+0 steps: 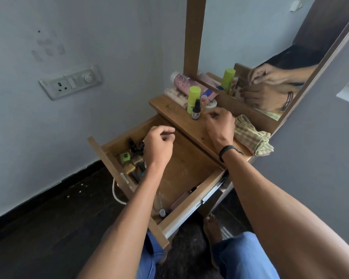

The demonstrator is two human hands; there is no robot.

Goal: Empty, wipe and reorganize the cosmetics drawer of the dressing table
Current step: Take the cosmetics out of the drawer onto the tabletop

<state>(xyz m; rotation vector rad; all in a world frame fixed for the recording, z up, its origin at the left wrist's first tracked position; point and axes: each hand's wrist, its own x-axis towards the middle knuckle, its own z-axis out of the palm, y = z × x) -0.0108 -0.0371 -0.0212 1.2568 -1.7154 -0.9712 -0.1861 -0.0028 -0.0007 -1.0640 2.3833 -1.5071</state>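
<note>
Your left hand (159,144) and right hand (220,123) are both curled; whether they hold anything, I cannot tell. Stand the bottles (133,161) left in the drawer (191,168) upright on the tabletop (177,115).

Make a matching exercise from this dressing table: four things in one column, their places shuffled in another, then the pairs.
1. checked cloth
2. lime-green bottle
3. green square item
4. switch panel

A. on the wall
B. left side of the drawer
C. upright on the tabletop beside the dropper bottle
D. bunched at the tabletop's right end

Pairs: 1-D, 2-C, 3-B, 4-A
</note>
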